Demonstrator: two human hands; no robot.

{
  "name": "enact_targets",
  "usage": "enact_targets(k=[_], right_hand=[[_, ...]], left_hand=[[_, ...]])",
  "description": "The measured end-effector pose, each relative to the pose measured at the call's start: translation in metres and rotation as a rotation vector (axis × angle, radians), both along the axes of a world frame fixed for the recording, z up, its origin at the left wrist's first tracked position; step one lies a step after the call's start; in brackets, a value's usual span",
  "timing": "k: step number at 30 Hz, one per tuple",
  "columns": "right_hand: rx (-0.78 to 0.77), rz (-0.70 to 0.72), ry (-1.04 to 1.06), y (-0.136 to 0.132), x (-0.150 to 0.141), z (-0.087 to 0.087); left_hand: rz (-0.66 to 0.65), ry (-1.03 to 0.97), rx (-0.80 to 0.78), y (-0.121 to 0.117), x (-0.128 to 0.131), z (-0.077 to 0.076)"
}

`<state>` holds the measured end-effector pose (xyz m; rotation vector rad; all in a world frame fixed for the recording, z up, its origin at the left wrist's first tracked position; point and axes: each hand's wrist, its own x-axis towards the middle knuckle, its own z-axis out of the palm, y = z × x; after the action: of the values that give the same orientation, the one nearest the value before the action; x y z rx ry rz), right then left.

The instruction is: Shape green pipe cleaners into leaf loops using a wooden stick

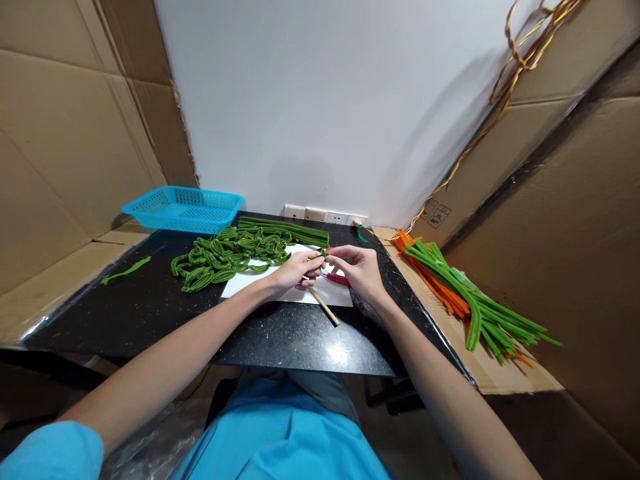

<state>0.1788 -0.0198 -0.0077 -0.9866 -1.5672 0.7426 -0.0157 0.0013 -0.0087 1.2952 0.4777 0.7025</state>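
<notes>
My left hand and my right hand meet over a white sheet of paper. Between their fingertips they pinch a small piece of dark green pipe cleaner, mostly hidden by the fingers. A thin wooden stick slants out from under my left hand; whether that hand grips it I cannot tell. Beneath my right hand lies a tool with red handles, its head partly covered. Left of my hands is a heap of looped green pipe cleaners, with a bundle of straight ones behind.
A blue plastic basket stands at the back left of the black table. One light green strip lies farther left. Bright green pipe cleaners and orange ones rest on cardboard at right. Sockets and twisted wire line the wall.
</notes>
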Motion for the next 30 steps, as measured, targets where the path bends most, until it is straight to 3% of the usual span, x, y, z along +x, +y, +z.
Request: enact_targets(k=[11,20,30], right_hand=[[-0.026,-0.014,0.043,-0.004,-0.012,-0.002],[-0.004,0.066,0.041,-0.003,-0.005,0.002],[0.229,-0.181,-0.177,-0.012,-0.007,0.003]], left_hand=[[0.138,-0.026,0.085,0.002,0.003,-0.005],[0.079,-0.039,0.05,-0.003,0.002,-0.001],[0.0,-0.068,0.023,-0.002,0.004,-0.003]])
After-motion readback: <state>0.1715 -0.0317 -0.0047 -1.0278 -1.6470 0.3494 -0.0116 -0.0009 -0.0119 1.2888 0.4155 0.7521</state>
